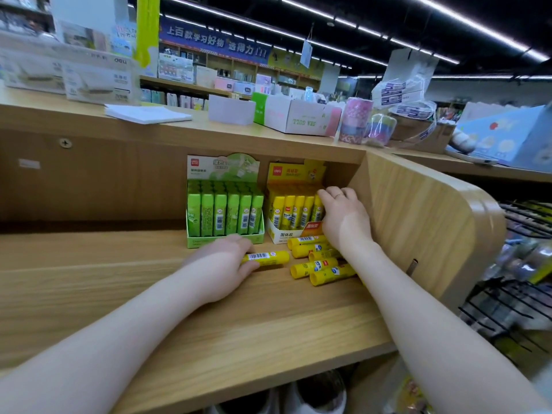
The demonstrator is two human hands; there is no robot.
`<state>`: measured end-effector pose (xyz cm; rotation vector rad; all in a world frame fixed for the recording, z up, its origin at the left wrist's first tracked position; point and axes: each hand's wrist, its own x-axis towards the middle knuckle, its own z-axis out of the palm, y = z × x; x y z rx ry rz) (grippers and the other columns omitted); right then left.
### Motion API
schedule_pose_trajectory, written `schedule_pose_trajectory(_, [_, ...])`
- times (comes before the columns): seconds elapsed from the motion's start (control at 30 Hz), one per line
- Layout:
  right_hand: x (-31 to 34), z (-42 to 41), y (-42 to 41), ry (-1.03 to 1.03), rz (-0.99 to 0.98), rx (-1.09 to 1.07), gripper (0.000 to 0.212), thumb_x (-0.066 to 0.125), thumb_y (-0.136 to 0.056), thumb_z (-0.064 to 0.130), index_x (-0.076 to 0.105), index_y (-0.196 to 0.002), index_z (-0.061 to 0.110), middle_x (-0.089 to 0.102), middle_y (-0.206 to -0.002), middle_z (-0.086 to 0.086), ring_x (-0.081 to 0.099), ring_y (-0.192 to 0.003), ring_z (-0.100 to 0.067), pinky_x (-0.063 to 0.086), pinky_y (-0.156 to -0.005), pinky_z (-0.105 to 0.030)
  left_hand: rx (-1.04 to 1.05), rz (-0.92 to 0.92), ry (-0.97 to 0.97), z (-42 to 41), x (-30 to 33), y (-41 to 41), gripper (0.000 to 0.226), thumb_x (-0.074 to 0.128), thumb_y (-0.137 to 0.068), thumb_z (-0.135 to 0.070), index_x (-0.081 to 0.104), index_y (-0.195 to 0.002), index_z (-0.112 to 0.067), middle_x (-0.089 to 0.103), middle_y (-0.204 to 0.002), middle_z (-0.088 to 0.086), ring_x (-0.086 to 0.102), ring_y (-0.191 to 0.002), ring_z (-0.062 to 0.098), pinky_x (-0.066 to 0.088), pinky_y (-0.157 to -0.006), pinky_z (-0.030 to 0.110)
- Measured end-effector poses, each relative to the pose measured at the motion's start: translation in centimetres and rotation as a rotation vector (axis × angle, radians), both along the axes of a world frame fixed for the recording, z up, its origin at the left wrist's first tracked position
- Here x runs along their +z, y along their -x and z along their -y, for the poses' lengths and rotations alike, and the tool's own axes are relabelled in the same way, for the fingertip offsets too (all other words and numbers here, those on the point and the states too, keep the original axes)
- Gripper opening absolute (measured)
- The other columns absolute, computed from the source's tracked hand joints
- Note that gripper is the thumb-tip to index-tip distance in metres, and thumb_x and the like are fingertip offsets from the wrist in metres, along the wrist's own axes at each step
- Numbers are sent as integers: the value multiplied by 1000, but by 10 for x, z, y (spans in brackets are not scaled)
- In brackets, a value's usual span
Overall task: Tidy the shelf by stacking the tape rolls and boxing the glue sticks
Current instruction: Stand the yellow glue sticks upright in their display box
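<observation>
A yellow glue stick box [286, 234] stands at the back right of the wooden shelf [209, 330], holding several upright yellow sticks. My right hand [343, 219] reaches into its right end, fingers curled over a stick there. In front of the box lie several loose yellow glue sticks [316, 264]. My left hand [221, 264] grips one lying glue stick [268, 257] on the shelf. A stack of patterned tape rolls [357, 121] stands on the counter top above.
A green glue stick box [224, 213], full, stands left of the yellow one. The shelf's curved wooden side wall [418, 216] is just right of my right hand. Boxes, paper and bags crowd the counter top [179, 130]. Black wire racks [513, 309] stand at the right.
</observation>
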<state>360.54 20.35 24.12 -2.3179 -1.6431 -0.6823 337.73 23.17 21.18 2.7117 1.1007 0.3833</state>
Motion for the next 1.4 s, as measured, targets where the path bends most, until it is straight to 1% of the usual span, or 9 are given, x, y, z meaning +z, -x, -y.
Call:
schedule_pose_trajectory(0.23, [-2,7,3,47,158,-46,49,34,-92,4,28,-141,8,40,-140,-9,34,-123,-30,39,-92,-36,11,16,-8,5,0,-2,34,42,-95,-40,48,-123,-22,49,-124,-1,49,-109,18,40,-85,29])
schedule_pose_trajectory(0.47, [-2,10,8,163,56,-90,52,32,-94,6,20,-144,9,36,-144,-10,27,-130,-31,36,-98,-37,18,20,-28,11,3,0,34,42,-95,-38,49,-122,-19,50,-123,3,52,-106,21,45,-87,34])
schedule_pose_trajectory(0.63, [2,25,15,68,-319,38,69,39,-88,-4,8,-148,10,16,-154,-9,15,-139,-29,23,-111,-37,3,52,-40,11,3,1,34,42,-95,-36,49,-122,-17,50,-123,4,51,-106,21,43,-87,32])
schedule_pose_trajectory(0.73, [-10,63,16,-107,-506,125,55,34,-92,-1,23,-145,12,37,-143,-11,36,-130,-28,32,-101,-31,-24,55,-70,8,5,-3,34,43,-94,-37,50,-122,-18,51,-122,2,51,-105,19,43,-86,31])
schedule_pose_trajectory(0.8, [-20,87,15,-31,-511,123,40,35,-98,12,36,-138,11,44,-135,-11,43,-124,-26,33,-93,-26,-59,22,-44,6,6,-9,43,45,-91,-44,44,-127,-20,49,-128,1,49,-109,17,44,-90,32])
schedule_pose_trajectory(0.93, [-37,100,19,109,-560,119,52,37,-99,24,19,-146,12,21,-153,-6,22,-139,-20,21,-111,-29,-157,-82,49,10,4,-33,96,54,-71,-71,14,-146,-25,17,-153,-2,22,-138,18,29,-110,38])
schedule_pose_trajectory(1.07, [-42,94,24,63,-503,53,58,41,-97,26,15,-147,10,13,-155,-10,12,-142,-24,13,-115,-34,-187,-147,-29,13,4,-66,113,54,-60,-81,5,-147,-26,5,-156,-6,11,-141,19,23,-112,38])
schedule_pose_trajectory(1.27, [-47,82,26,20,-405,4,51,35,-96,19,22,-144,8,24,-150,-10,21,-135,-26,18,-112,-36,-146,-181,-150,9,2,-90,100,50,-65,-78,19,-145,-26,23,-149,-2,27,-133,23,39,-101,39])
schedule_pose_trajectory(1.4, [-43,77,31,-1,-597,124,48,37,-96,9,28,-143,12,33,-146,-9,30,-131,-26,27,-111,-39,-135,-185,-233,9,-4,-81,86,46,-72,-70,29,-141,-21,28,-142,1,32,-127,22,41,-93,35])
